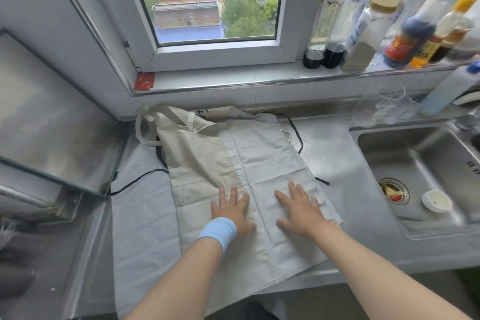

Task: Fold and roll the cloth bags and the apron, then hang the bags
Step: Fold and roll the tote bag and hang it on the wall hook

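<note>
A cream cloth bag [270,158] lies flat on the steel counter, its handles [145,125] bunched at the far left. Part of it is folded over lengthwise, leaving a darker beige panel [200,163] on the left. Beneath it spreads a pale grey apron [142,215] with thin black ties [137,179]. My left hand [233,209], a blue band on its wrist, presses flat on the bag near the fold. My right hand [298,209] presses flat on the bag's right half, fingers spread.
A steel sink [415,163] with a drain strainer and a small white bowl [436,201] lies to the right. Sauce bottles [405,39] crowd the windowsill. Clear glasses [387,104] stand behind the sink. A glass-edged hob [52,125] sits on the left.
</note>
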`<state>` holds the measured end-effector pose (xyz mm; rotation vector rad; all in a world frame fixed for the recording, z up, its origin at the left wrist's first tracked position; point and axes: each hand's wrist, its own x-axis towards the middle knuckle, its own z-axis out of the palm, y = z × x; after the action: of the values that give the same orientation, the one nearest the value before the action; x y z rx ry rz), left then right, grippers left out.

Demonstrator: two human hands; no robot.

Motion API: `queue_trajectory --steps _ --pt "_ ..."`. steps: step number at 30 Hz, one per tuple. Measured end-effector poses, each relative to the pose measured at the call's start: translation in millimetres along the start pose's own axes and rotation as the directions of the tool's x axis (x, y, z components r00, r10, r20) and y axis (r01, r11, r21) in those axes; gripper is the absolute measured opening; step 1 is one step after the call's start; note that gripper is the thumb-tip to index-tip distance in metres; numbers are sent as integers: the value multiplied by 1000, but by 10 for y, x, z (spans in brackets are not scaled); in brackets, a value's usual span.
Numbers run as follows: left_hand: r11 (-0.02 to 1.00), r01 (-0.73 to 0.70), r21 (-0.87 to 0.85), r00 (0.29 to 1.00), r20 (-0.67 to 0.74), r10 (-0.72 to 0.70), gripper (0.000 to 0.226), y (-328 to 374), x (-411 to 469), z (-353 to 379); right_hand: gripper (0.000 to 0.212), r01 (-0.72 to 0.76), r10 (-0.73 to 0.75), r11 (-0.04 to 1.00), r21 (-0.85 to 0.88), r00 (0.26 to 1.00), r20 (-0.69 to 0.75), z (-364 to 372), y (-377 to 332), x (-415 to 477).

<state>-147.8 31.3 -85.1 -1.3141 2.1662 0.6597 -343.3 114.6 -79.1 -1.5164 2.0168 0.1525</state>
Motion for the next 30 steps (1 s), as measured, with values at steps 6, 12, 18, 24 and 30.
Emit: queue_trajectory --steps 6,12,18,24,30 --pt "999 -36 -12 932 -362 29 57 46 -45 2 72 -250 280 956 151 932 -229 -6 122 -27" --pt "993 -118 -21 977 -183 112 56 491 -94 67 80 -498 550 826 265 816 -181 -14 335 -190" --pt "997 -78 -1 986 -148 77 62 565 -73 74 41 -407 509 783 471 854 -108 -102 519 -296" --pt "873 -141 -467 979 -199 52 46 466 -174 -205 24 -81 123 805 588 992 -32 -512 92 -431" --pt "137 130 -982 991 134 21 70 105 -597 -737 37 172 -243 873 455 965 101 -775 -820 -519"
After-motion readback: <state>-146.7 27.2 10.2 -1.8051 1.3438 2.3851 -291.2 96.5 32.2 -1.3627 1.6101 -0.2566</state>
